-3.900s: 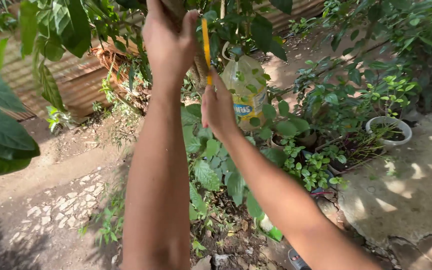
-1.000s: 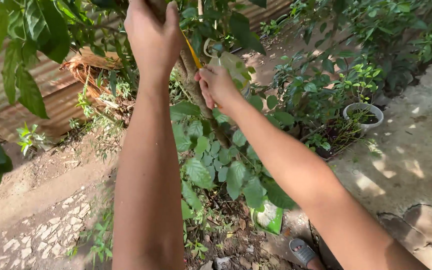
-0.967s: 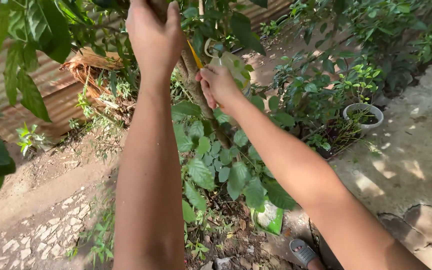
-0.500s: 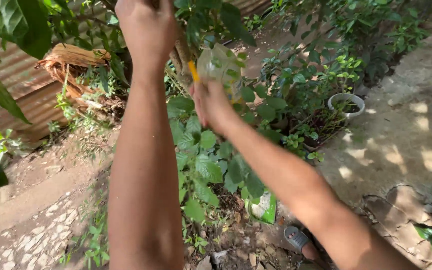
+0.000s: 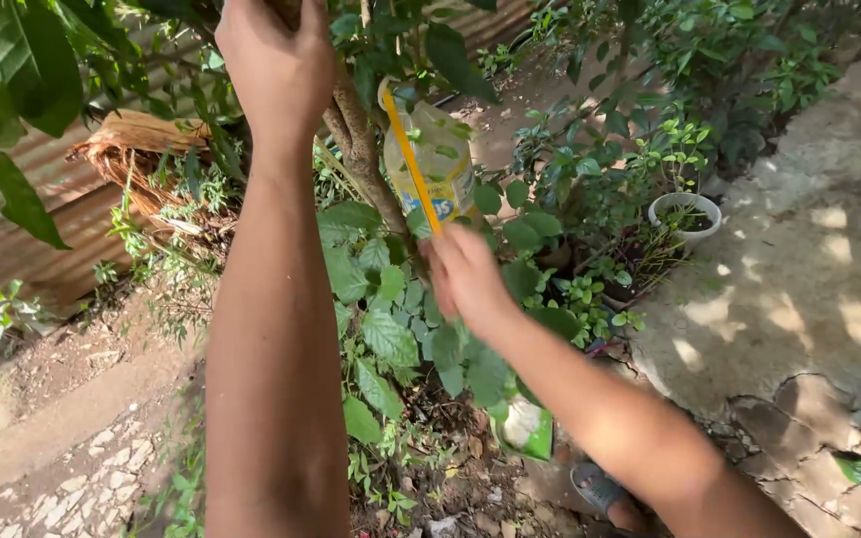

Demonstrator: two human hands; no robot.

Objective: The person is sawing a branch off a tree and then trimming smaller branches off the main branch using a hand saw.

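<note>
Yellow, thin and probably stiff, the strip (image 5: 413,164) rises from the pinching right hand (image 5: 462,274), best held near its lower end, while the left hand (image 5: 276,65) above clamps the rough tree trunk (image 5: 363,149).

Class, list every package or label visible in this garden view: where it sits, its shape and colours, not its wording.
Plastic bottle: hanging beside the tree trunk, above the right hand; clear yellowish body.
Bottle label: low on the bottle, yellow and blue band.
</note>
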